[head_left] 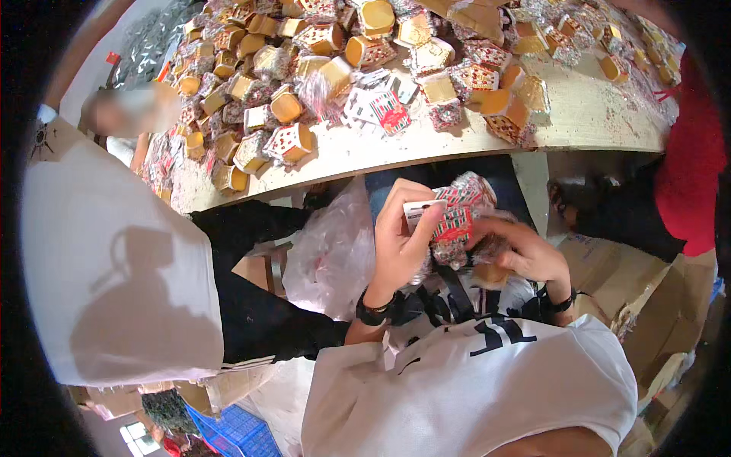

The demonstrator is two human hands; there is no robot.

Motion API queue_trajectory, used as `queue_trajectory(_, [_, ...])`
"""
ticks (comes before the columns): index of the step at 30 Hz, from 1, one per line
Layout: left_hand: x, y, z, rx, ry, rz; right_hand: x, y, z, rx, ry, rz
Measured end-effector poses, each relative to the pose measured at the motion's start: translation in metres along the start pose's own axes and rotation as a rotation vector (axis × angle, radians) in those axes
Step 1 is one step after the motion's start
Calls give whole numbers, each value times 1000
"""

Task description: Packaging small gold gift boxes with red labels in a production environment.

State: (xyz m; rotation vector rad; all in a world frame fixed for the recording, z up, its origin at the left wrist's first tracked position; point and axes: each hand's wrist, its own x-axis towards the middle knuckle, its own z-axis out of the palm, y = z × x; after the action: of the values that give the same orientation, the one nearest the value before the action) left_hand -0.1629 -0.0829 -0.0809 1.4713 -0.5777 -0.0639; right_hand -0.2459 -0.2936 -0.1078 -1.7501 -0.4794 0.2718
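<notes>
In front of my body, above my lap, my left hand [403, 236] is closed on a small striped ornament [454, 221] in red, green and white, edged with silver tinsel. A white card tag [423, 211] shows under the left thumb. To the right of the ornament, my right hand [525, 251] has its fingers curled and partly smeared by motion. Close beneath its thumb is a blurred brownish-yellow piece [491, 274]; what these fingers hold cannot be made out. Dark bands circle both wrists.
A pale table [426, 148] curves beyond my hands, heaped with tinsel-trimmed ornaments [285, 107] and loose card tags [365, 103]. A white-shirted person [122, 251] is at left, a red-sleeved person [689, 160] at right. Nearby are a clear plastic bag [327, 251], cardboard boxes [609, 282] and a blue crate [236, 430].
</notes>
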Motion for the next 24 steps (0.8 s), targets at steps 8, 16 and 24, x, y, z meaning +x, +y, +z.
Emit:
queue_trajectory(8, [39,26,6,24,-254,5,30,-47,6,-322,332,123])
queue_trajectory(16, [89,44,-19,384,-353,8,38,-30,-36,-29,631,-162])
queue_trajectory(24, [120,59,-27,394,-470,46,42,-41,-71,468,497,-8])
